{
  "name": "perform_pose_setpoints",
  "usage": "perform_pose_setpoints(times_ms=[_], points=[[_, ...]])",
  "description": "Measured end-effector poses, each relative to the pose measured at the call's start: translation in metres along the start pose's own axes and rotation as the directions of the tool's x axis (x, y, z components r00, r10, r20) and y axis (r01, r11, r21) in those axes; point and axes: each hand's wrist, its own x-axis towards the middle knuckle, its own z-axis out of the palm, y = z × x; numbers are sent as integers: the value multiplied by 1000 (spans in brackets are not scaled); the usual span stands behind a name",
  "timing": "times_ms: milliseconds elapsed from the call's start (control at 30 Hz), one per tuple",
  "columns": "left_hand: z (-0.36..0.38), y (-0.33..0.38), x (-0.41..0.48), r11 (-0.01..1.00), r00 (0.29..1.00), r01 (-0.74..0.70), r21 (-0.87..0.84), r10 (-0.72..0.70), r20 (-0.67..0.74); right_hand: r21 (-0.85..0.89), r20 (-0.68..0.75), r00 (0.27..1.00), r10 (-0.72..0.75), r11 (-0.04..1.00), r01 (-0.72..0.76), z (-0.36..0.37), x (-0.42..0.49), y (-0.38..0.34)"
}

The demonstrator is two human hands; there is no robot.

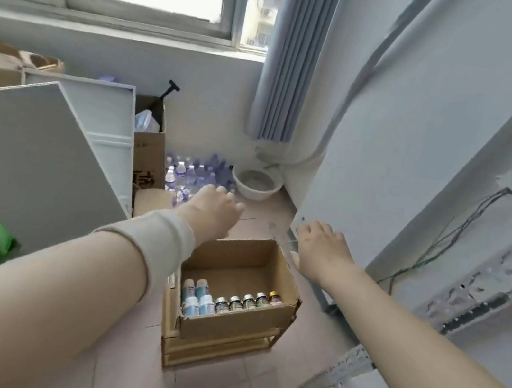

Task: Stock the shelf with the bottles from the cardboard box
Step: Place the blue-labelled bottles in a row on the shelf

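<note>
An open cardboard box [264, 319] sits on a low wooden stand on the floor. Along its near side stand several small bottles: white-capped ones [198, 297] on the left, a row of dark small ones [246, 302] to the right. My left hand [214, 210] hovers above the box's far left corner, fingers loosely bent, holding nothing. Beyond the far right corner, my right hand [320, 245] is stretched out with relaxed fingers, also holding nothing. The white metal shelf [482, 292] stands at the right, its lower board near the frame's bottom right.
Several plastic water bottles [193, 173] and a white basin [256, 182] lie on the floor by the far wall. White panels [32, 163] and a tall cardboard box [149, 155] lean at left. A grey curtain [290, 64] hangs in the corner. Cables run along the shelf upright.
</note>
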Motion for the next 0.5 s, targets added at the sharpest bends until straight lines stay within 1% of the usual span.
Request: perform_pose_setpoints(times_ms=[100, 200, 267, 367, 500], points=[[57, -8, 40, 997, 995, 23, -76, -15, 103, 28, 59, 994, -89, 996, 88, 44, 68, -15], [125, -2, 85, 987, 969, 61, -151, -22, 245, 132, 159, 971, -181, 978, 160, 106, 127, -29], [172, 8, 109, 967, 939, 114, -228, -29, 343, 197, 258, 931, -258, 957, 211, 151, 154, -38], [235, 26, 131, 933, 880, 176, -313, -7, 475, 239, 401, 845, -354, 931, 277, 211, 183, -48], [299, 53, 149, 892, 787, 236, -385, 57, 614, 284, 471, 777, -418, 906, 315, 275, 224, -62]])
